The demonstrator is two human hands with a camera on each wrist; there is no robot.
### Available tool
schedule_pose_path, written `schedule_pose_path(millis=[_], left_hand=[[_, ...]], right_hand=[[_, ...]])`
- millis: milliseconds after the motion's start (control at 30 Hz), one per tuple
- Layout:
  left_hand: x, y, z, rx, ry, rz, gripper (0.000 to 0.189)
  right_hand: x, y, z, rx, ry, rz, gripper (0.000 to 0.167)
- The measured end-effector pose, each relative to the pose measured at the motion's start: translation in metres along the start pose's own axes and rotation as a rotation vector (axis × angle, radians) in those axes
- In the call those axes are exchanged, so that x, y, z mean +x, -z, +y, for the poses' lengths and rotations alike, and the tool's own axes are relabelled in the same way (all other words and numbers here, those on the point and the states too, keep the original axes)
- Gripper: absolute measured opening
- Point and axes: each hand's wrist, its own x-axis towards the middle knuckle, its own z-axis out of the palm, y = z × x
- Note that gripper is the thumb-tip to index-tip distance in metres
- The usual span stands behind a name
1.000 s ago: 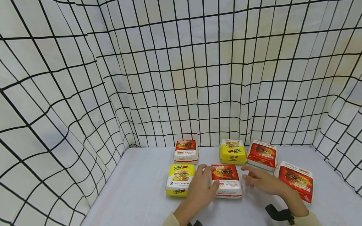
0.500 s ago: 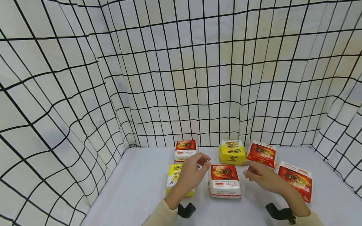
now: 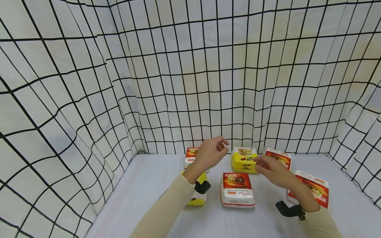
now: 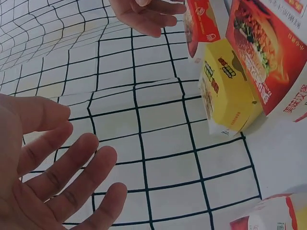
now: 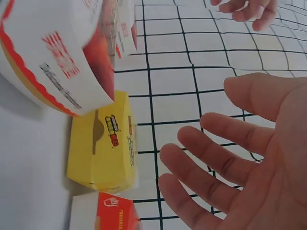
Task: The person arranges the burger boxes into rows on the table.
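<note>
My left hand is raised over the back of the table, in front of a red-and-white burger box that it partly covers. Nothing is in its loosely bent fingers, as the left wrist view also shows. My right hand hovers beside the yellow burger box, and its relaxed fingers hold nothing. Whether its fingertips touch that box I cannot tell in the head view; in the right wrist view they look apart from it. Nearest me in the middle lies another red-and-white burger box.
A yellow-and-white burger box lies front left, mostly behind my left forearm. Two red burger boxes stand at the right: a back one and a nearer one, partly behind my right arm. A black grid-lined white backdrop encloses the table.
My left hand has lifted from beside the front middle box and moved forward, away from me. The right hand has risen slightly forward towards the back yellow box. The boxes stay in place.
</note>
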Motion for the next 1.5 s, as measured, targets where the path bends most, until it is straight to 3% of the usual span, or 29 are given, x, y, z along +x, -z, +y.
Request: schedule_pose_path(millis=[267, 533, 733, 1000, 1233, 1500], left_hand=[[0.035, -0.019, -0.006, 0.069, 0.006, -0.195, 0.02], [0.049, -0.047, -0.021, 0.103, 0.074, -0.341, 0.023], [0.055, -0.058, -0.032, 0.175, 0.094, -0.378, 0.022], [0.058, -0.078, -0.041, 0.238, 0.12, -0.453, 0.032], [0.059, -0.092, -0.036, 0.321, 0.16, -0.46, 0.042], [0.056, -0.095, -0.038, 0.303, 0.202, -0.426, 0.044]], right_hand=[[0.052, 0.015, 0.008, -0.085, -0.043, -0.099, 0.041], [0.079, 0.012, 0.025, -0.158, -0.104, -0.163, 0.041], [0.093, 0.007, 0.036, -0.245, -0.108, -0.155, 0.042], [0.106, 0.001, 0.037, -0.385, -0.254, -0.24, 0.052], [0.106, -0.003, 0.039, -0.446, -0.275, -0.256, 0.061], [0.109, -0.008, 0.044, -0.441, -0.28, -0.256, 0.075]])
